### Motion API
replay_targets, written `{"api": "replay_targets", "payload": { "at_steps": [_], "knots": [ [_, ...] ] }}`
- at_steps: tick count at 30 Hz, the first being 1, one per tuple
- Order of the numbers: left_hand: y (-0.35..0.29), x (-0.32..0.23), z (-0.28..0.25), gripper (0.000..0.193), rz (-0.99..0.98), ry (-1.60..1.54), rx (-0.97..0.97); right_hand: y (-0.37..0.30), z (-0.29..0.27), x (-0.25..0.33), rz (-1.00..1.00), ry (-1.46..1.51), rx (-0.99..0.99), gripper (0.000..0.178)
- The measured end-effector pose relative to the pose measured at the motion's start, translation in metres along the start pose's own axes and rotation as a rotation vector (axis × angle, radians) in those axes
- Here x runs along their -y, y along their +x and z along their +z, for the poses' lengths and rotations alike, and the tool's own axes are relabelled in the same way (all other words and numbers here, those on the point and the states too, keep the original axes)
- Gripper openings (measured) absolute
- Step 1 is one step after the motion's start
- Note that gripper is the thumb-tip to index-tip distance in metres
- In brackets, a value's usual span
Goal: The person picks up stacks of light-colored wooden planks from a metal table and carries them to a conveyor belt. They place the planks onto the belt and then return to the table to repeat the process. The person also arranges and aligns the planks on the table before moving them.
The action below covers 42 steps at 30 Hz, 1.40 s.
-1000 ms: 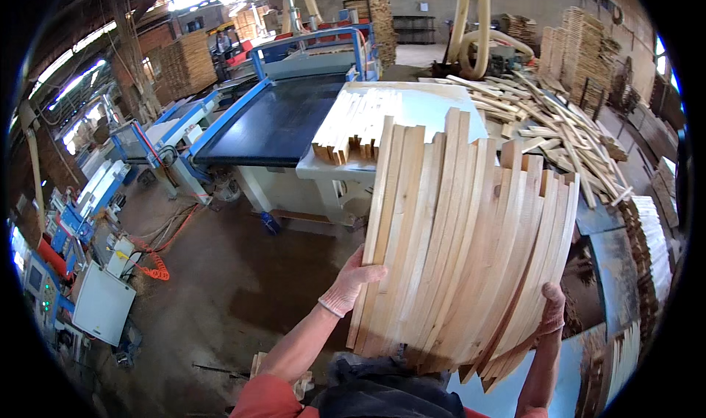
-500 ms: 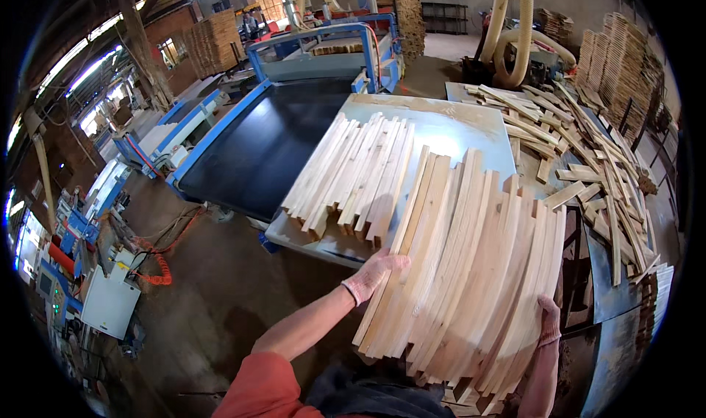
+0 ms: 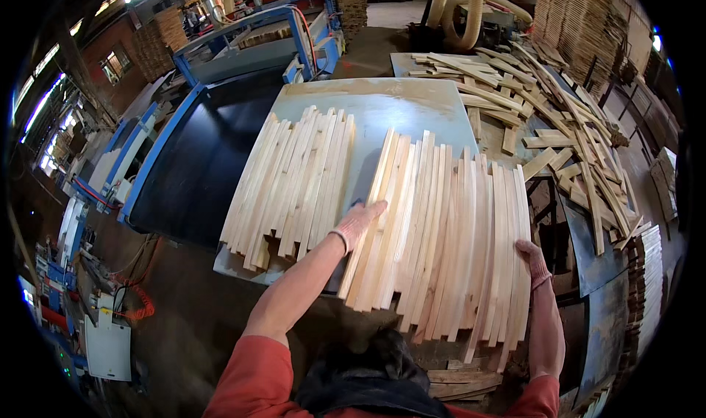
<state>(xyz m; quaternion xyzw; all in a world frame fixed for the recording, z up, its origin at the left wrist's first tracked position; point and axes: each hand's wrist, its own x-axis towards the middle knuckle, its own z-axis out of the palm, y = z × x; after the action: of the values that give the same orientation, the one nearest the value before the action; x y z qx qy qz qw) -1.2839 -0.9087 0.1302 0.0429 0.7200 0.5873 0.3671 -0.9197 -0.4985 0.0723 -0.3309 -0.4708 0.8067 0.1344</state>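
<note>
A wide row of pale wooden strips [image 3: 441, 234], set side by side, is squeezed between my two gloved hands. My left hand [image 3: 359, 223] grips the row's left edge, its thumb over the first strips. At the right edge my right hand [image 3: 532, 262] presses with closed fingers, partly hidden behind the wood. The far part of the row lies over a grey-white tabletop [image 3: 412, 94], and the near ends jut out past its front edge. To the left, a second row of wooden strips [image 3: 294, 182] rests on the same tabletop, with uneven ends.
A black conveyor belt [image 3: 198, 160] in a blue machine frame adjoins the table's left side. Loose strips [image 3: 515, 109] are heaped on a bench at the right. Tall wood stacks [image 3: 577, 28] stand behind. A few boards [image 3: 463, 385] lie low near my body.
Both hands have carried the held row forward and flatter, farther over the tabletop beside the other row. The view has shifted to the right.
</note>
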Motion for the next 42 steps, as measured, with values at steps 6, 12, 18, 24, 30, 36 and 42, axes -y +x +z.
{"api": "replay_targets", "payload": {
  "at_steps": [6, 12, 18, 24, 30, 36, 42],
  "knots": [
    [-0.01, -0.105, 0.0, 0.09, 0.121, 0.936, -0.076, 0.044, 0.026, 0.015, 0.053, 0.023, -0.051, 0.029],
    [0.019, -0.017, -0.241, 0.085, 0.529, 1.42, -1.097, 0.1, 0.068, 0.012, -0.018, -0.024, -0.026, 0.023],
    [-0.003, 0.01, -0.374, 0.092, -0.025, 0.995, -0.766, 0.11, 0.099, 0.007, -0.04, -0.049, -0.027, 0.019],
    [-0.017, 0.016, -0.444, 0.087, -0.064, 1.002, -0.8, 0.093, 0.196, -0.019, 0.018, -0.105, 0.035, 0.018],
    [-0.031, 0.026, -0.583, 0.084, -0.132, 1.018, -0.86, 0.107, 0.336, -0.076, 0.025, -0.131, 0.017, 0.019],
    [-0.042, 0.019, -0.732, 0.083, -0.236, 1.081, -0.854, 0.11, 0.51, -0.123, 0.02, -0.126, 0.067, 0.016],
    [-0.018, 0.029, -0.893, 0.089, -0.269, 1.221, -0.931, 0.11, 0.678, -0.191, 0.08, -0.016, 0.076, 0.015]
  ]
}}
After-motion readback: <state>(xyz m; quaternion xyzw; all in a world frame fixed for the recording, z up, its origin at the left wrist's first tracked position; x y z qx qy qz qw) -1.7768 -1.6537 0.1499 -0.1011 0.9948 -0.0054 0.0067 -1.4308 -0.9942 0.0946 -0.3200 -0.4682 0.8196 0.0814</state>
